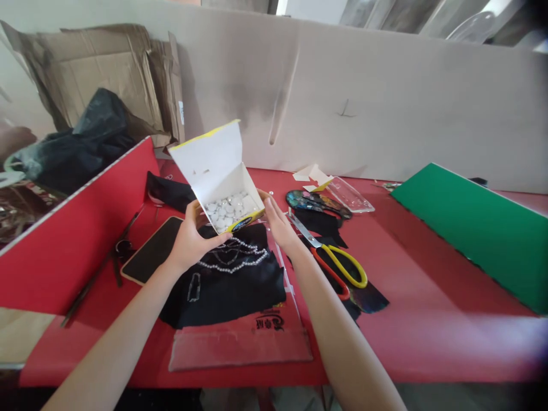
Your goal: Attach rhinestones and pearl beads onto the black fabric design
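Observation:
Between my hands I hold a small white cardboard box (218, 157) with yellow edges, its lid folded up and back. Inside it lie many small white pieces (229, 211), shiny and rounded. My left hand (188, 237) grips the box's left side, thumb along the front edge. On the other side, my right hand (280, 222) presses its fingers to the right wall; some fingers are hidden behind the box. Below the box, a silvery beaded chain (233, 268) is laid in curves on black cloth (244, 294), beside a small clear loop (194, 287).
Scissors (342, 268) with red and yellow handles lie right of the cloth. A clear plastic strip (240, 349) lies in front, a dark board (152, 254) at left. A red panel (77, 228) and a green panel (471, 228) stand at the sides. Cardboard (98, 68) leans behind.

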Demonstrator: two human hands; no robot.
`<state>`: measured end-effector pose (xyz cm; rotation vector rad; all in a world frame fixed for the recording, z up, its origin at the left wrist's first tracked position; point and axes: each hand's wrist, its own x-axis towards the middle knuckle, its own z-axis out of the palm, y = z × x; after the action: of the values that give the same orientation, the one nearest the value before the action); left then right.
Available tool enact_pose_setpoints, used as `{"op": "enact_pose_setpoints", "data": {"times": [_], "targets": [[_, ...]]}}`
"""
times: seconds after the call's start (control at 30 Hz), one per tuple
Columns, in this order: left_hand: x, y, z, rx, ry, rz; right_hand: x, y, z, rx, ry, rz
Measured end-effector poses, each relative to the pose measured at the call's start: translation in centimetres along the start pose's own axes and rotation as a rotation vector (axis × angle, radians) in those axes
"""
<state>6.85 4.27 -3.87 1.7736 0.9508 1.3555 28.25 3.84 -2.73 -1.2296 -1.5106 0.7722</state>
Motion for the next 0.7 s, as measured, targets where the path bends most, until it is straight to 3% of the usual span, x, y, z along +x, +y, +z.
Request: {"op": "enact_pose_setpoints", "data": {"times": [0.1, 0.17, 0.4, 0.7], "targets": [[-0.1, -0.1, 0.1, -0.020, -0.012, 0.028, -0.3, -0.8, 0.9, 0.400, -0.221, 0.128], [0.0, -0.1, 0.0, -0.020, -0.006, 0.017, -0.4, -0.8, 1.3, 0.490, -0.244, 0.165], [0.3, 0.2, -0.6, -0.012, -0.019, -0.056, -0.5, 0.7, 2.3, 0.460, -0.208, 0.272], [0.4, 0.4, -0.6, 0.020, -0.066, -0.088, -0.5, 0.6, 2.6, 0.419, -0.186, 0.305]]}}
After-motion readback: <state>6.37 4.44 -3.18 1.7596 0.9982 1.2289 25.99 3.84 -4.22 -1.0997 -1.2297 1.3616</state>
